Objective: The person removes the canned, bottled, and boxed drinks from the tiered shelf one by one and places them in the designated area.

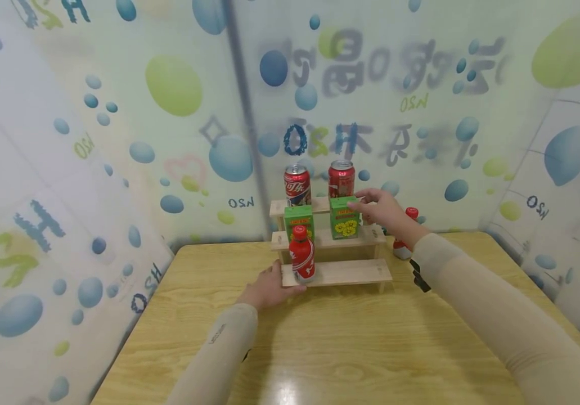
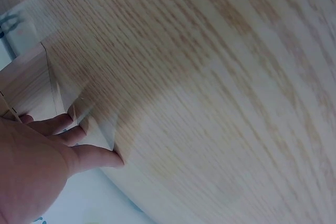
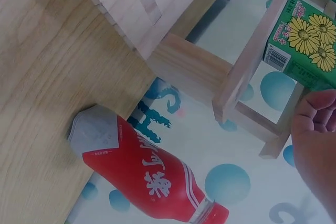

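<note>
A three-step wooden stand [image 1: 345,273] sits toward the back of the table. My left hand [image 1: 265,288] rests against the left end of its lowest step, fingers fairly straight, thumb along the front edge. Beside that hand a red bottle [image 1: 302,256] stands upright on this step. On the middle step my right hand [image 1: 382,211] pinches the right green drink carton [image 1: 344,219], thumb over its upper right front edge; in the right wrist view the carton [image 3: 307,45] shows yellow flowers. Left of it is another green carton [image 1: 297,212], partly hidden by the bottle.
Two red cola cans, a left can [image 1: 297,185] and a right can [image 1: 341,179], stand on the top step. Right of the stand, a second red bottle [image 3: 152,174] is upright on the table [image 1: 360,354], partly behind my right forearm. A patterned curtain [image 1: 193,140] encloses the back and sides.
</note>
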`<state>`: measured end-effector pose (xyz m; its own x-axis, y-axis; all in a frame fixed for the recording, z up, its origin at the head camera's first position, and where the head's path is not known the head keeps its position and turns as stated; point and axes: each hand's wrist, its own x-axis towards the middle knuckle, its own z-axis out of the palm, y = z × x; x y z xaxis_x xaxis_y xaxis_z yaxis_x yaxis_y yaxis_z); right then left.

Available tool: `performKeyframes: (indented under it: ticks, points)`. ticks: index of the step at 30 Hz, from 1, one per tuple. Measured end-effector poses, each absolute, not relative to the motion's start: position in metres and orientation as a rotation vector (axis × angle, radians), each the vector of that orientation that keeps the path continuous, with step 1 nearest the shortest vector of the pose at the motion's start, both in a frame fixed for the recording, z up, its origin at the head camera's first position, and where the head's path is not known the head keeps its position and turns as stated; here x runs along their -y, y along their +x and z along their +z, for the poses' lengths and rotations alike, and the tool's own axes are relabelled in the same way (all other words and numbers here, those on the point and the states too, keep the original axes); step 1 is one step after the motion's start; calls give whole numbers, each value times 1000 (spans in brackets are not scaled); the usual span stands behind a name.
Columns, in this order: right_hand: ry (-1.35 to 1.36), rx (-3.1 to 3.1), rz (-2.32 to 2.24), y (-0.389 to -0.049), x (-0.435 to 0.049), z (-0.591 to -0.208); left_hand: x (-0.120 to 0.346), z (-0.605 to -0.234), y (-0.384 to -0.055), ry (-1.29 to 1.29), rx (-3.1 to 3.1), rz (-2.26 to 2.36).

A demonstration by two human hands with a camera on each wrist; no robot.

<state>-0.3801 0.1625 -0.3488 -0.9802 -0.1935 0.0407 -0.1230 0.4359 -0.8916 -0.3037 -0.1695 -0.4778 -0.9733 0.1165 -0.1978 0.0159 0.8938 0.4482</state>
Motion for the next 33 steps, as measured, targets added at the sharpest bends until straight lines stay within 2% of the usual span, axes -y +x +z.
performKeyframes:
  ticks: [13,33]
  points:
    - [-320,-2512,-1694,-376,-161,-356,170,-476,-303,111,-2855,680]
    - [26,-2120,-2055,-371,-143,-361,169,-479,-303,69,-2847,689]
